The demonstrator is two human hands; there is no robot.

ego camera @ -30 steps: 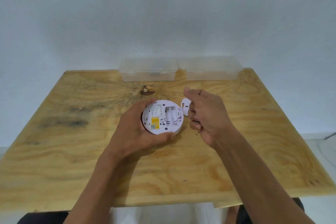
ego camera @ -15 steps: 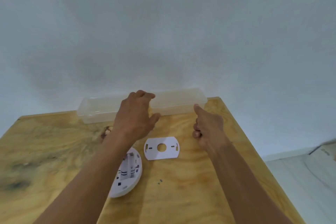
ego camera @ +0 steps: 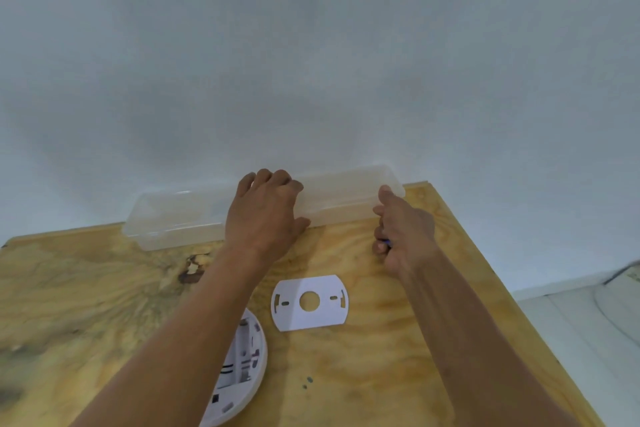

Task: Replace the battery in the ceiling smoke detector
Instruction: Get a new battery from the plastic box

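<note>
I've let go of the round white plastic smoke detector point(ego camera: 242, 371); it now lies open side up at 7 o'clock on the pale plywood table point(ego camera: 398, 357), half under my left forearm, with its flat white mounting plate point(ego camera: 309, 303) just beside it. My left hand point(ego camera: 265, 215) has gone up to 12 o'clock and rests spread on the clear plastic boxes point(ego camera: 346, 198). My right hand point(ego camera: 403, 229) is curled around something small and bluish, probably the old battery. I judge the fresh one comes next.

Plywood table point(ego camera: 398, 357) against pale wall point(ego camera: 311, 45)
</note>
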